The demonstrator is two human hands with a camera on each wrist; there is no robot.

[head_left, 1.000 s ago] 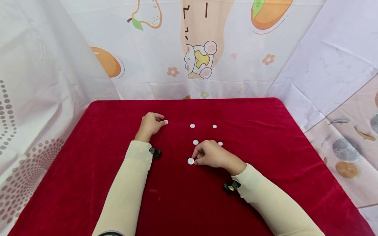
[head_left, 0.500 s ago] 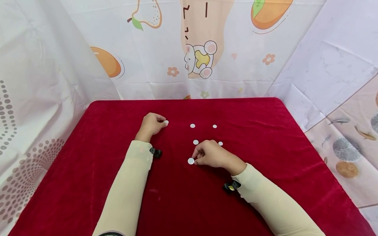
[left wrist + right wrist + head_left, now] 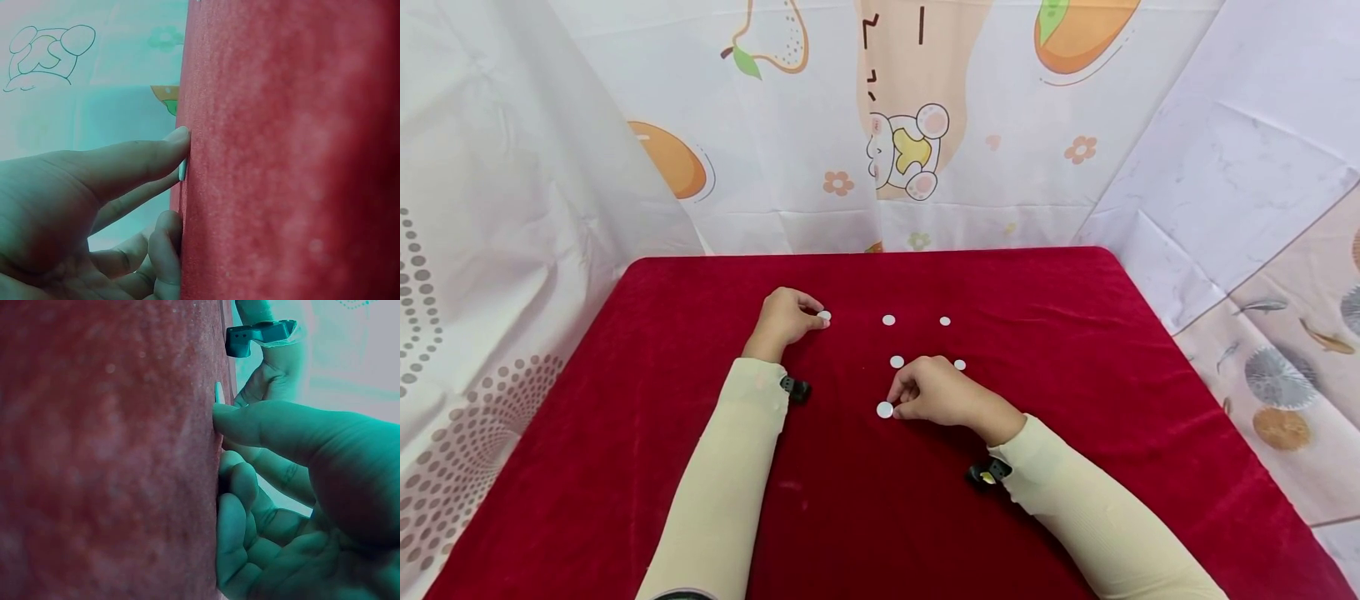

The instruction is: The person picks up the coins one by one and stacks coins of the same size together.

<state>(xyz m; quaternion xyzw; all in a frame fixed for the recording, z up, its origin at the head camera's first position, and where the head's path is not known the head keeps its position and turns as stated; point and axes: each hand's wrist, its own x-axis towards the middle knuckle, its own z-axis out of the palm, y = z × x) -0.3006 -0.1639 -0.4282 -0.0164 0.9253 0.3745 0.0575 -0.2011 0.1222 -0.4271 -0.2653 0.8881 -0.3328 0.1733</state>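
Observation:
At the back left of the red cloth, my left hand (image 3: 786, 315) pinches a small white disc (image 3: 825, 316) between thumb and forefinger. The left wrist view has this disc nearly edge-on, just under the thumb tip (image 3: 179, 136). Nearer the front, my right hand (image 3: 942, 392) bends over the cloth and pinches the right edge of a larger white disc (image 3: 884, 410). Beside the thumb (image 3: 234, 422) in the right wrist view, the rim of that disc shows as a thin sliver. The other fingers of the right hand are curled against the cloth.
Behind the right hand, more white discs lie flat: one at the far middle (image 3: 889, 320), one at the far right (image 3: 945, 321), a nearer disc (image 3: 897, 362) and a disc close behind the knuckles (image 3: 960, 365). Printed curtains (image 3: 760, 150) hang behind the red-covered table (image 3: 625, 400).
The disc under my left hand has shifted slightly toward the front, the thumb and forefinger moving with it. My right hand and the larger disc have stayed in place.

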